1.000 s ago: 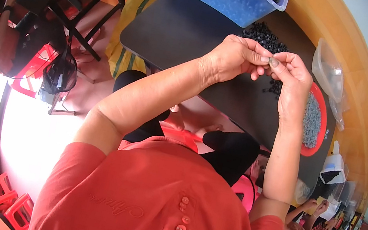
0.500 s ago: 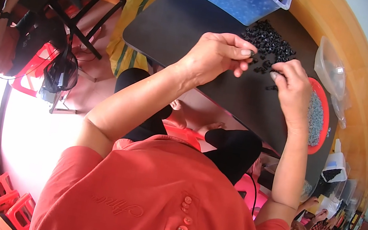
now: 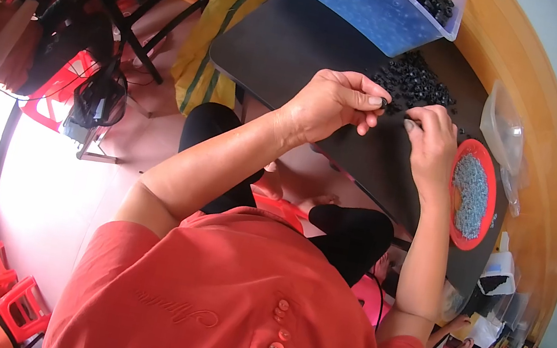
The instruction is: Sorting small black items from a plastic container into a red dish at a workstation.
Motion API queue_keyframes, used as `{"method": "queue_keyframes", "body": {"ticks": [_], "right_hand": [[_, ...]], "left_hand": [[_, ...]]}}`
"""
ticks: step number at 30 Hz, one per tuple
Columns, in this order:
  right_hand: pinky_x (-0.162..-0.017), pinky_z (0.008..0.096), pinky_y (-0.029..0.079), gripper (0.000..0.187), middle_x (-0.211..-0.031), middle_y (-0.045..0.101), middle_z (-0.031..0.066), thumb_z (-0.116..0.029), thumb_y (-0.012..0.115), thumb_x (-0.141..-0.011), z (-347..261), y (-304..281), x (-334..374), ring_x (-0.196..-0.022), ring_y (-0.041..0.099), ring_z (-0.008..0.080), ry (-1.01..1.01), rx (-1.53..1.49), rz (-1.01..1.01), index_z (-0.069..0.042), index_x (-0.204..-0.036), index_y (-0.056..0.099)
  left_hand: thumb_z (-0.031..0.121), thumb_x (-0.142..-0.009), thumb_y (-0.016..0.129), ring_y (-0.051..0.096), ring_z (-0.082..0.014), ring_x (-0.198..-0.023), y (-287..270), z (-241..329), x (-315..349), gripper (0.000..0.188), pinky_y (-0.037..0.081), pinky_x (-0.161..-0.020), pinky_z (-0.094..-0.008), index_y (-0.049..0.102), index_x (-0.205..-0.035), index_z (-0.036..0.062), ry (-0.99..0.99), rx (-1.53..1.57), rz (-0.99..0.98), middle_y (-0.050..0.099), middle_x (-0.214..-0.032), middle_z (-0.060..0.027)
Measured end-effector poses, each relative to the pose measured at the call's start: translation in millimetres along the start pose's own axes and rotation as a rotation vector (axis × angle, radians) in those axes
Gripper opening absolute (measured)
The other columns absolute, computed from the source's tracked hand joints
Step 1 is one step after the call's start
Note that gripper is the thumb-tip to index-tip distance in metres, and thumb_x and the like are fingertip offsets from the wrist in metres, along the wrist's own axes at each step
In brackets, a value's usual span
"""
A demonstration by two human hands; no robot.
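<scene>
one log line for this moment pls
left hand: pinching small black ring | right hand: fingertips at pile of black rings | black table | red dish of grey parts

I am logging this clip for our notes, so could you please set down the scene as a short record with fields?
Left hand: pinches a small black ring at its fingertips
Right hand: beside the left, fingertips by the pile of black rings
Surface: black table
Far side: blue plastic bin holding more black rings
Right side: red dish of small grey parts
Beyond the dish: clear plastic bag
</scene>
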State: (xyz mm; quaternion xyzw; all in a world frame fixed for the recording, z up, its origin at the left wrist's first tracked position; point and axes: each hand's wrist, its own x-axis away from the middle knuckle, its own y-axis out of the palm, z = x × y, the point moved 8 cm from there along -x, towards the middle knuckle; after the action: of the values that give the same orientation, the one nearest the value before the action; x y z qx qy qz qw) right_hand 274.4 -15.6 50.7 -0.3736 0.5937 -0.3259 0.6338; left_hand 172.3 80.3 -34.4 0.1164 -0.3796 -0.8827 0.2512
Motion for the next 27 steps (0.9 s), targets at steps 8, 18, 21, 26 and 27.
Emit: {"method": "queue_keyframes", "body": {"ticks": [8,18,21,26,27], "right_hand": [[-0.074,0.0251,0.047,0.009,-0.090,0.062,0.0044,0.000,0.063,-0.090,-15,-11,-2,-0.083,0.059,0.0134,0.273,-0.641,0.158,0.000,-0.098,0.061],[-0.072,0.0240,0.049,0.010,-0.091,0.064,0.0048,0.005,0.064,-0.088,-23,-7,-5,-0.079,0.061,0.0116,0.261,-0.701,0.202,0.002,-0.098,0.063],[-0.072,0.0247,0.049,0.010,-0.091,0.064,0.0057,0.006,0.064,-0.088,-28,-10,-7,-0.079,0.061,0.0122,0.205,-0.665,0.223,0.002,-0.098,0.063],[-0.072,0.0253,0.049,0.009,-0.090,0.065,0.0064,0.005,0.063,-0.088,-30,-11,-8,-0.080,0.061,0.0130,0.200,-0.650,0.218,0.002,-0.097,0.064],[-0.072,0.0252,0.048,0.009,-0.089,0.065,0.0060,0.004,0.063,-0.089,-30,-9,-9,-0.080,0.061,0.0129,0.236,-0.658,0.194,0.002,-0.097,0.064]], "left_hand": [[0.002,-0.092,0.062,0.063,-0.0193,-0.072,5,-4,-2,0.013,0.052,-0.062,-0.0315,0.065,-0.102,-0.0055,0.005,-0.025,-0.001,0.065,-0.086,-0.0112],[0.000,-0.091,0.064,0.063,-0.0192,-0.070,12,1,5,0.009,0.054,-0.059,-0.0306,0.063,-0.097,-0.0061,0.038,0.010,-0.022,0.064,-0.086,-0.0117],[-0.001,-0.091,0.064,0.064,-0.0194,-0.070,9,-2,3,0.009,0.053,-0.059,-0.0304,0.063,-0.097,-0.0062,0.026,0.038,-0.033,0.064,-0.086,-0.0120],[-0.001,-0.091,0.064,0.064,-0.0189,-0.069,7,-4,1,0.008,0.053,-0.058,-0.0300,0.063,-0.097,-0.0062,0.032,0.027,-0.021,0.064,-0.085,-0.0119],[-0.001,-0.090,0.064,0.063,-0.0187,-0.069,7,-3,1,0.008,0.053,-0.058,-0.0298,0.063,-0.096,-0.0062,0.039,0.016,-0.012,0.065,-0.085,-0.0118]]}}
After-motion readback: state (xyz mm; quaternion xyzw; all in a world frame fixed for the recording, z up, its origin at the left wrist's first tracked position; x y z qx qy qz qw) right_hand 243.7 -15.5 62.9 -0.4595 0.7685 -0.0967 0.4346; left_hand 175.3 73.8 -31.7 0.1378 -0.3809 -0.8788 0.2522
